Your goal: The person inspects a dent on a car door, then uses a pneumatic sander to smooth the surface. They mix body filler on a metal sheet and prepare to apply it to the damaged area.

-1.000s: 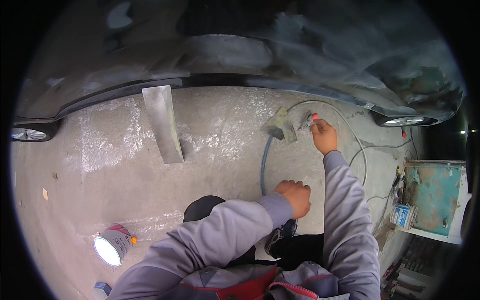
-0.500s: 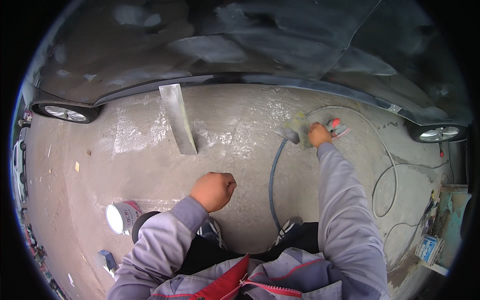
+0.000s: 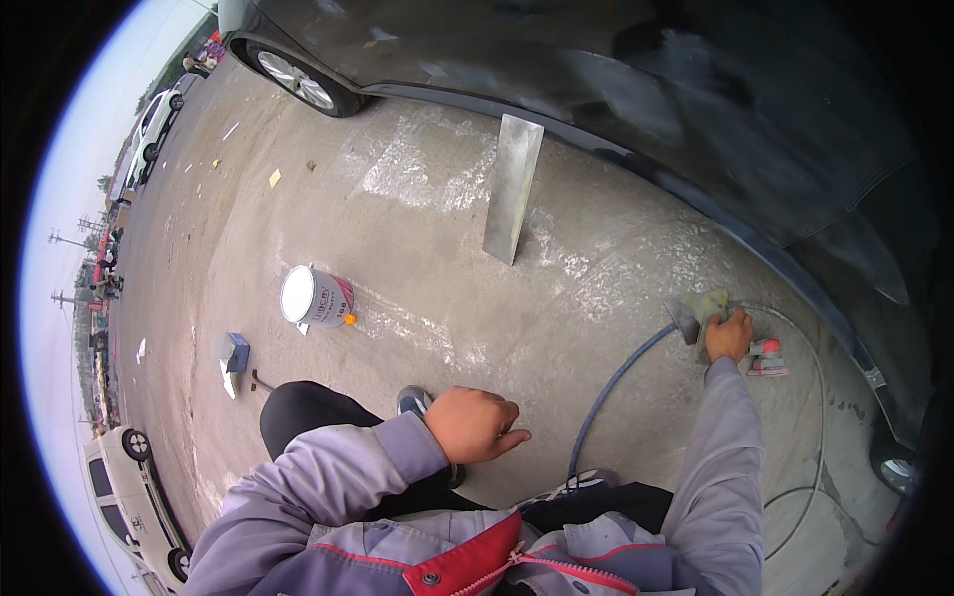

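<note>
My left hand (image 3: 472, 425) is curled above my left knee, its thumb sticking out to the right; no object shows in it. Reaching low to the right, my right hand (image 3: 728, 336) has its fingers closed at the edge of a small putty-smeared plate (image 3: 686, 320), grey with yellowish smears; the fingertips are partly hidden. Just right of that hand lies a red-and-grey item (image 3: 767, 358) of unclear kind. A blue hose (image 3: 616, 382) runs from beside the plate toward my right shoe. Farther off, a long grey metal strip (image 3: 514, 189) rests near the car.
A dark car (image 3: 636, 99) with dull patches spans the far side and right. Left of my knee stands a white-and-pink can (image 3: 328, 298). A blue box-like item (image 3: 236, 353) is farther left. Parked white vehicles (image 3: 129, 502) line the left edge.
My view has swung to the left, so the car now slants and parked vehicles show at the left. My left thumb sticks out more. My right hand stays at the plate.
</note>
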`<state>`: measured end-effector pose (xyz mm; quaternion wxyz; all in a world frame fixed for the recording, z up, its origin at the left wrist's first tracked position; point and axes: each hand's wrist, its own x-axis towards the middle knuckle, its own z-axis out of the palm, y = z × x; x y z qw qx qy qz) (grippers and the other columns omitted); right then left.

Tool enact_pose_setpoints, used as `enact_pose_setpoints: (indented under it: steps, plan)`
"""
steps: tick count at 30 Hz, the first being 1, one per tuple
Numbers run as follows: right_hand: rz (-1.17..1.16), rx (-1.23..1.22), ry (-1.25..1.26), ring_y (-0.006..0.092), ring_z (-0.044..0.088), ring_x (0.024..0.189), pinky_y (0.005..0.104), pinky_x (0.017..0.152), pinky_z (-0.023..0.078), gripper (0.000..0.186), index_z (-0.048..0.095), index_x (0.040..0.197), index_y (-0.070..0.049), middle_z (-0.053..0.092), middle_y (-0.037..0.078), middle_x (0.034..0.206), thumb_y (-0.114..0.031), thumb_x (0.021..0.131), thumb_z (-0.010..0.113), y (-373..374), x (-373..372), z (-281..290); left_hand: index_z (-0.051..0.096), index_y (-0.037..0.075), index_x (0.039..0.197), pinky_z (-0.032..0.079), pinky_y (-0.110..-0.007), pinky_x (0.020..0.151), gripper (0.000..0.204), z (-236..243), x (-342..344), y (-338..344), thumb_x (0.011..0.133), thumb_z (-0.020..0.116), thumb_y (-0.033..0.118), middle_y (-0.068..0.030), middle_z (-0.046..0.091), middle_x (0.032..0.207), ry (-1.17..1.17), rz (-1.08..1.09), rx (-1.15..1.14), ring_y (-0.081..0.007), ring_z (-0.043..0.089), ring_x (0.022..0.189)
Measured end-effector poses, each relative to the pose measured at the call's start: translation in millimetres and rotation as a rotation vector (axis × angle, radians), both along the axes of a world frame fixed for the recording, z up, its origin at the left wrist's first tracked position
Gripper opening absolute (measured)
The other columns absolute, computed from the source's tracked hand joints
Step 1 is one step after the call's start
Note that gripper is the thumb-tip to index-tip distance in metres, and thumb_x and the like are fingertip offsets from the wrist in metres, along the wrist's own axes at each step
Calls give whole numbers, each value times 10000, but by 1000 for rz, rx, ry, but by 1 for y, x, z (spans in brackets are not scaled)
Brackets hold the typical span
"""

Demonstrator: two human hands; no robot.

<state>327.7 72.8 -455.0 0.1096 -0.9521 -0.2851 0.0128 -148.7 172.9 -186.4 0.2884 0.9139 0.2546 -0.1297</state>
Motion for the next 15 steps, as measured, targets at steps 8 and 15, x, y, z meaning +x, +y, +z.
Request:
enact_pose_setpoints:
  steps: [8,15]
  plan:
    - [-9,-75,86,438,618,1235,480,1066,504,640,593,1352,40,653,279,1303,-360,870,724,-32,16,-3,729,57,960,562,-481,765,351,-20,8,16,920,729,406,-145,723,876,23,-117,28,-376,707,877]
    - [5,-40,208,438,640,1222,477,1056,515,680,589,1353,52,664,301,1301,-380,858,768,-30,17,-1,680,47,967,563,-488,835,388,-24,1,18,923,704,431,-169,722,920,51,-150,25,-382,712,925]
